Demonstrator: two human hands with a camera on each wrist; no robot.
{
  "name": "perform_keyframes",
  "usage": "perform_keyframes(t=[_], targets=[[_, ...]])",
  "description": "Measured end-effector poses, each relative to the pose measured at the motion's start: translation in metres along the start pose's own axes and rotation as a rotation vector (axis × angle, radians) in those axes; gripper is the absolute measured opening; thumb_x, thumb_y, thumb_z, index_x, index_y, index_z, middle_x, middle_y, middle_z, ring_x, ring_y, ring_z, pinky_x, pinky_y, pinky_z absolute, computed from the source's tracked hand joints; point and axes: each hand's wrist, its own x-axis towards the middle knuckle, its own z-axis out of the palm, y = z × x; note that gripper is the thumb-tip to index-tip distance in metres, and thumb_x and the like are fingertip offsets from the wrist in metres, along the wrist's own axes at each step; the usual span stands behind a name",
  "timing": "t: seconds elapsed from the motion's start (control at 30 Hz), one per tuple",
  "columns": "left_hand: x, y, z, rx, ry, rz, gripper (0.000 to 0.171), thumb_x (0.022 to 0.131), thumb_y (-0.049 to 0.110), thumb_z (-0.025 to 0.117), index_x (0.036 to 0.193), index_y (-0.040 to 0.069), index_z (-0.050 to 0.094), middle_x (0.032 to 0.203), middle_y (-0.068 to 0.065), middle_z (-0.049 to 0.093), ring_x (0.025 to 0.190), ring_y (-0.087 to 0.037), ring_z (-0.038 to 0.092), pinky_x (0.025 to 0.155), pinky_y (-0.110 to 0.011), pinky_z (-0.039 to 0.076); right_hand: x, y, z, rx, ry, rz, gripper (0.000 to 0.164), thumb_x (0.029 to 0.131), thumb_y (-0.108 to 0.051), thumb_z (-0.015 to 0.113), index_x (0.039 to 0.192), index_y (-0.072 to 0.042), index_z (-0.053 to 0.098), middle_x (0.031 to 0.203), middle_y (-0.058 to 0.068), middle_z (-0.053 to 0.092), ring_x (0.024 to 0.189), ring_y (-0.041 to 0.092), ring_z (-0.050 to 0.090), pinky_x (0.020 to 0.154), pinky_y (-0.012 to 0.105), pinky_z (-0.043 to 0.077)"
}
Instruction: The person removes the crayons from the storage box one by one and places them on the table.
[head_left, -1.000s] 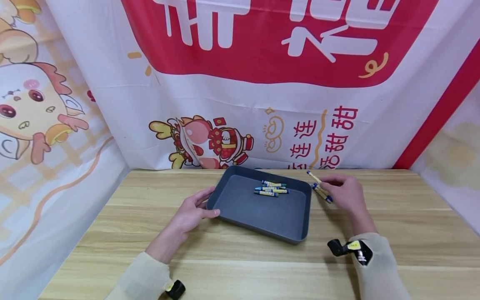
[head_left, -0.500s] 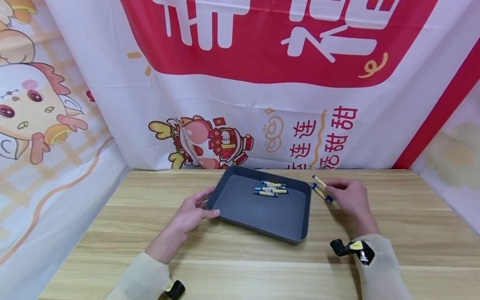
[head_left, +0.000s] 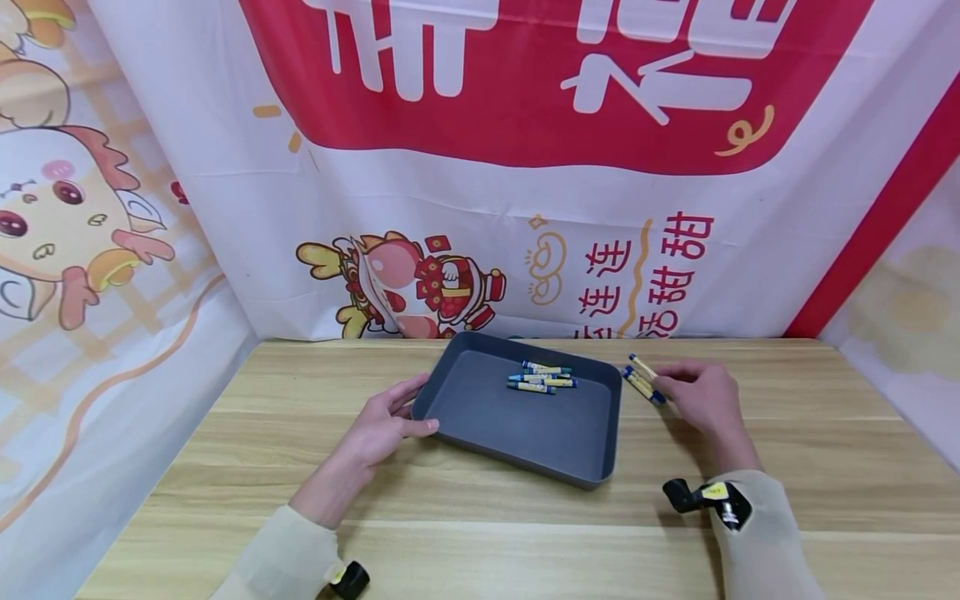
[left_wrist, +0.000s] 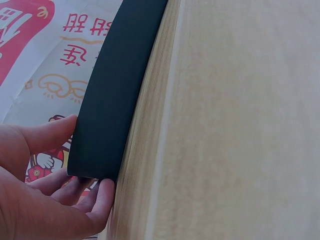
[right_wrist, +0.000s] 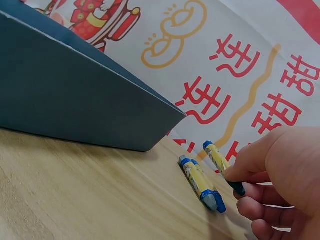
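In the head view a dark grey rectangular tray [head_left: 525,433] sits at an angle on the table. My left hand [head_left: 382,425] grips its left end, thumb at the near corner and fingers along the side; the left wrist view shows fingertips curled at the wall's lower edge. Several crayons [head_left: 536,377] in yellow-and-blue wrappers lie inside the tray, toward the back. Right of the tray, my right hand [head_left: 701,400] pinches a dark-tipped crayon [right_wrist: 217,159] between thumb and fingers. Just beside it, two blue-ended crayons [right_wrist: 199,184] lie side by side on the wood.
The light wood table [head_left: 480,550] runs back to a printed white and red cloth [head_left: 585,200] hanging behind the tray. Another patterned cloth [head_left: 135,350] hangs along the left. Small black devices are strapped at both sleeves.
My right hand has shifted slightly right and toward me with the pinched crayon, which now lies beside the pair on the table. The left hand and tray have stayed put.
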Motion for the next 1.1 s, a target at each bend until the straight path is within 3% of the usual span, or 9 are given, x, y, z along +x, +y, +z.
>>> perform_keyframes(t=[1.1], targets=[[-0.0011,0.0025,0.0006,0.000,0.002,-0.008,0.075,0.093,0.004,0.078,0.161,0.020,0.047,0.169,-0.013,0.043,0.155,-0.038,0.043,0.130,-0.057,0.030,0.0016,0.0061,0.0020,-0.065,-0.016,0.033,0.038,0.105,-0.030,0.064,0.132,-0.005,0.073,0.133,0.024,0.068,0.111,0.034,0.056,0.081,0.034,0.043]])
